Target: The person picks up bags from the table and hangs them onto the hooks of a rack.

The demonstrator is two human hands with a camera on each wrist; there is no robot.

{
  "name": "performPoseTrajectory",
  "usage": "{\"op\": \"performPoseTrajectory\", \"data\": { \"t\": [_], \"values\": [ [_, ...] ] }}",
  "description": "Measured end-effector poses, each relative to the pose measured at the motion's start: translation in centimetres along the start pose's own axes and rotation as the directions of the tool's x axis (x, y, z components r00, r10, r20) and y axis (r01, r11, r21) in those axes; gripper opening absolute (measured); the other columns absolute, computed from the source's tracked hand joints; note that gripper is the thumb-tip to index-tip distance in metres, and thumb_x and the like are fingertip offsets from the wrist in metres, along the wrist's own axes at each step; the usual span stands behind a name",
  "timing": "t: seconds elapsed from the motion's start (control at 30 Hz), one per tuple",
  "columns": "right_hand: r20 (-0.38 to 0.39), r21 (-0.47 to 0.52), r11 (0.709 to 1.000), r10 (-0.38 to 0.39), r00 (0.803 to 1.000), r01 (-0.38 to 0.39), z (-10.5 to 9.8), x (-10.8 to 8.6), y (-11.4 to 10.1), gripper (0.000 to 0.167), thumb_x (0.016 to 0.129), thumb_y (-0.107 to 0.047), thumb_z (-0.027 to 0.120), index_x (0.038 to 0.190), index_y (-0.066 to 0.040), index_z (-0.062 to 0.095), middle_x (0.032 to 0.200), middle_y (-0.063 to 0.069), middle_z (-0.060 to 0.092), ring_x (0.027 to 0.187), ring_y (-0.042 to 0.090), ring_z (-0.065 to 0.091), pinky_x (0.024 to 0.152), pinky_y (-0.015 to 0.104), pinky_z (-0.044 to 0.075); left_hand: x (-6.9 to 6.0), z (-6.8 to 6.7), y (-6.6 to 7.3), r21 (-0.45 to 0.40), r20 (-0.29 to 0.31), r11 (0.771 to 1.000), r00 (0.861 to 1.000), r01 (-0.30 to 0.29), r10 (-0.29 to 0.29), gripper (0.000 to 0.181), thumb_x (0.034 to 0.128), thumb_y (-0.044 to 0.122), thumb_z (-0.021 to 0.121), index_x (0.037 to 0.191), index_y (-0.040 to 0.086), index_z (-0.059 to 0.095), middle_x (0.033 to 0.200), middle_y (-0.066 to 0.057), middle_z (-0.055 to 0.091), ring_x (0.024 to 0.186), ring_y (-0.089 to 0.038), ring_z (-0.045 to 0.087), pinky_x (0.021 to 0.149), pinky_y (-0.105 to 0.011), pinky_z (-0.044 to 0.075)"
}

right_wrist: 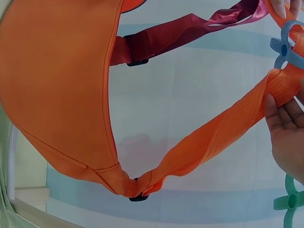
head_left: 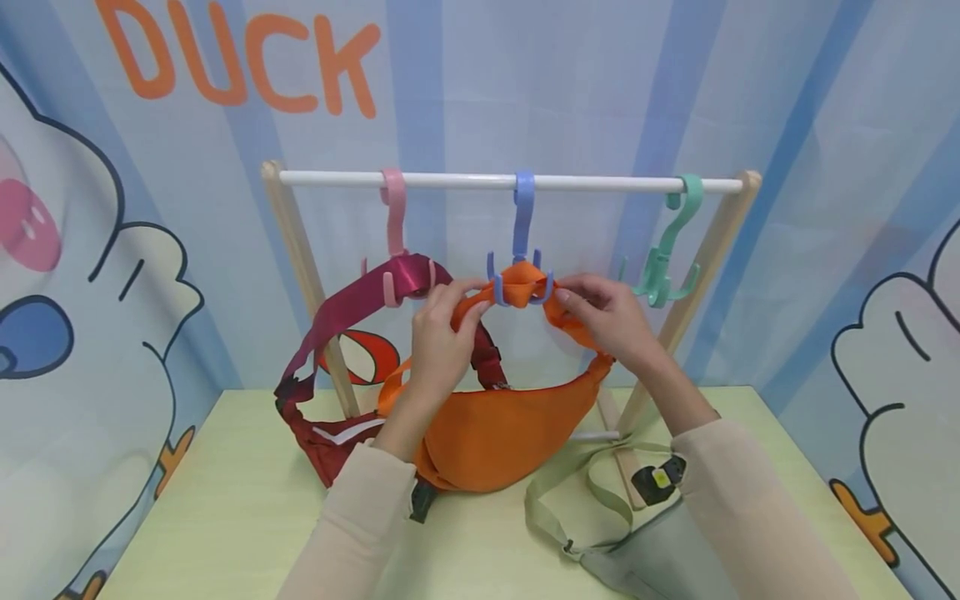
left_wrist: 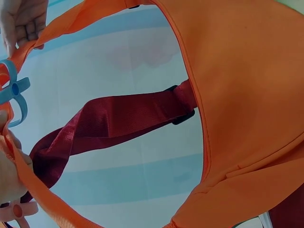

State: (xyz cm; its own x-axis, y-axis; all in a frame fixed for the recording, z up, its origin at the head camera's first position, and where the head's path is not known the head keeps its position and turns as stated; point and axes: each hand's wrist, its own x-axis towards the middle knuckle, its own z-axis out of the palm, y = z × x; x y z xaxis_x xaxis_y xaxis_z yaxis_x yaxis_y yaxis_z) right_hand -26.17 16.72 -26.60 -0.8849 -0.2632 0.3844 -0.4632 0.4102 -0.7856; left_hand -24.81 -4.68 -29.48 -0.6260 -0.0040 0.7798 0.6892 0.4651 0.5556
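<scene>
An orange waist bag [head_left: 502, 437] hangs by its strap [head_left: 521, 285] from the blue hook [head_left: 523, 217] at the middle of the rail. Left of that hook, my left hand [head_left: 444, 337] pinches the strap between thumb and fingers. My right hand [head_left: 611, 321] pinches the same strap on the hook's other side. In the right wrist view the strap [right_wrist: 213, 133] runs twisted from the bag up to the right hand. A dark red bag [head_left: 330, 446] hangs by its wide strap [head_left: 360, 300] from the pink hook [head_left: 395, 217], partly behind the orange one.
A white rail [head_left: 457, 180] on wooden posts [head_left: 693, 275] carries the hooks. The green hook [head_left: 660, 258] at the right bears nothing. A grey-green bag [head_left: 660, 554] with a loose strap lies on the pale yellow table [head_left: 195, 500], under the right forearm.
</scene>
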Motion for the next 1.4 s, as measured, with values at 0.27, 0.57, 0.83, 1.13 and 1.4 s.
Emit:
{"op": "performPoseTrajectory", "data": {
  "t": [0.27,0.57,0.83,1.13,1.4],
  "values": [
    [0.0,0.007,1.0,-0.019,1.0,0.019,-0.3,-0.1,-0.2,0.03,0.094,-0.022,0.051,0.11,0.001,0.062,0.097,0.013,0.061,0.084,0.022,0.059,0.076,0.034,0.049,-0.1,0.1,0.0,0.003,-0.006,1.0,1.0,-0.002,0.002,0.018,0.0864,0.01,0.063,0.104,0.006,0.064,0.083,-0.012,0.056,0.067,-0.022,0.048,0.059,-0.031,0.042],
    [0.009,-0.001,1.0,-0.004,1.0,0.004,-0.3,0.0,-0.2,0.027,0.094,-0.02,0.051,0.107,0.001,0.063,0.093,0.014,0.063,0.082,0.022,0.06,0.074,0.033,0.049,-0.1,0.0,0.0,0.013,0.0,1.0,1.0,-0.004,0.004,0.018,0.0869,0.011,0.062,0.104,0.006,0.064,0.081,-0.011,0.055,0.066,-0.021,0.047,0.059,-0.032,0.04],
    [0.009,0.022,1.0,-0.019,1.0,0.019,-0.2,-0.1,0.4,0.026,0.094,-0.016,0.051,0.105,0.004,0.063,0.095,0.017,0.063,0.082,0.023,0.061,0.077,0.033,0.049,-0.2,0.1,-0.1,0.015,0.005,1.0,1.0,-0.004,0.004,0.017,0.0869,0.009,0.062,0.104,0.005,0.064,0.08,-0.011,0.054,0.067,-0.022,0.047,0.06,-0.033,0.04],
    [0.012,0.023,0.999,-0.024,1.0,0.024,0.0,-0.4,0.4,0.024,0.093,-0.014,0.053,0.104,0.004,0.064,0.094,0.018,0.064,0.083,0.027,0.061,0.078,0.036,0.049,-0.6,0.0,0.0,0.017,0.004,0.999,1.0,0.028,-0.028,0.019,0.087,0.01,0.062,0.105,0.004,0.063,0.09,-0.012,0.058,0.075,-0.024,0.053,0.066,-0.036,0.044],
    [0.039,-0.032,0.998,-0.054,0.998,0.056,-0.1,-1.1,0.7,0.025,0.091,-0.012,0.056,0.11,0.002,0.062,0.102,0.017,0.063,0.086,0.026,0.062,0.074,0.024,0.049,-1.4,-0.4,0.3,0.007,0.009,0.993,0.993,0.116,-0.116,0.024,0.0863,0.011,0.063,0.109,0.004,0.061,0.099,-0.012,0.061,0.085,-0.025,0.055,0.07,-0.036,0.048]
  ]
}}
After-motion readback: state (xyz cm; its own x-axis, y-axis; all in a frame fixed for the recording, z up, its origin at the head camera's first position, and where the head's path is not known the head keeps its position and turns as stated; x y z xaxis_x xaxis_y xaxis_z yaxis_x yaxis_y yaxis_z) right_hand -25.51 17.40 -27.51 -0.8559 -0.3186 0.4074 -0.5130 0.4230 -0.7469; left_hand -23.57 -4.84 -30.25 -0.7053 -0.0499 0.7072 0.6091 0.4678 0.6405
